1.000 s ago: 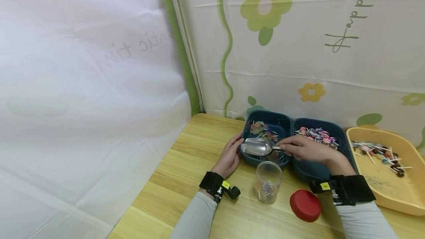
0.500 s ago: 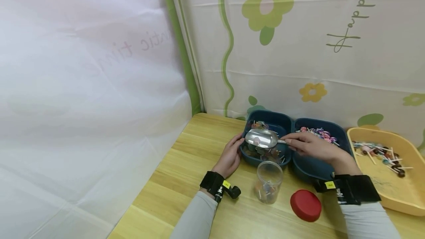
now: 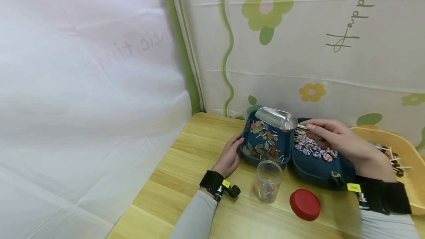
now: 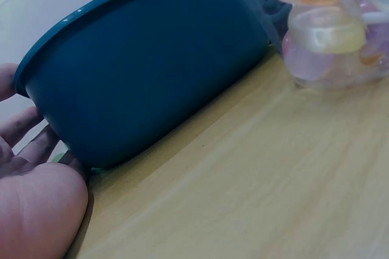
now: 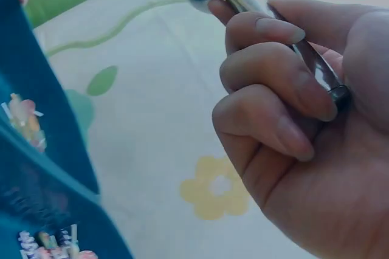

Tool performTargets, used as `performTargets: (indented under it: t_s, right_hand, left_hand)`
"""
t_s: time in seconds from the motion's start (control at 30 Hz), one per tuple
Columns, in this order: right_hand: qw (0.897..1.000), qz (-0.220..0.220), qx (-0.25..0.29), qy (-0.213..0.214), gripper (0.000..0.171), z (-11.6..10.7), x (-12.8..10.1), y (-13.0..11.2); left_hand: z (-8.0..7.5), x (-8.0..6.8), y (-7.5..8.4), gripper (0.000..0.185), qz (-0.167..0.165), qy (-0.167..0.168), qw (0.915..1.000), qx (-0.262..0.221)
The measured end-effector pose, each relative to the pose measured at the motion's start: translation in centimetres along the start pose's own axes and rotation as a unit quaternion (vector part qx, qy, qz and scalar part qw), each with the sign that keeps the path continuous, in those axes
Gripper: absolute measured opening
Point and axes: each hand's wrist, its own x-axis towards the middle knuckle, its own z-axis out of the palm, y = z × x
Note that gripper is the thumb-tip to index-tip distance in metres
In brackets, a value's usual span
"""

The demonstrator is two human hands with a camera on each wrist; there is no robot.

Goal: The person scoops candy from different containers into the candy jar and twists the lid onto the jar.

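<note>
The metal scoop is held by its handle in the closed grip of the right hand, raised above the blue tray. The tray is steadied on the tabletop by the straight-fingered left hand, beside the open jar.

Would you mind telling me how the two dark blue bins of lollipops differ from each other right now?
The left blue bin holds flat, muted lollipops; the right blue bin holds pink and blue swirled ones. The left hand touches the left bin's outer wall, while the right hand hangs above the right bin, gripping a metal scoop raised over the seam between them. Both are dark blue, open-topped and stand side by side on the wooden table.
</note>
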Motion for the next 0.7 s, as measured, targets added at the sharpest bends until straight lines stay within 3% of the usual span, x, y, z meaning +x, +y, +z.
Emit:
performTargets:
  t_s: [0.2, 0.43, 0.7]
  right_hand:
    - [0.994, 0.032, -0.099, 0.025, 0.030, -0.2, -1.4, -2.2]
    - [0.984, 0.056, -0.163, 0.051, 0.028, -1.1, -3.7, -3.4]
    - [0.942, 0.112, -0.315, 0.008, 0.023, -1.4, -6.0, -4.7]
  left_hand:
    - [0.1, 0.0, 0.1, 0.044, -0.001, 0.006, 1.0000, -0.005]
    - [0.0, -0.1, 0.1, 0.045, 0.000, 0.002, 1.0000, -0.005]
    - [0.0, 0.0, 0.1, 0.044, -0.001, -0.002, 1.0000, 0.000]
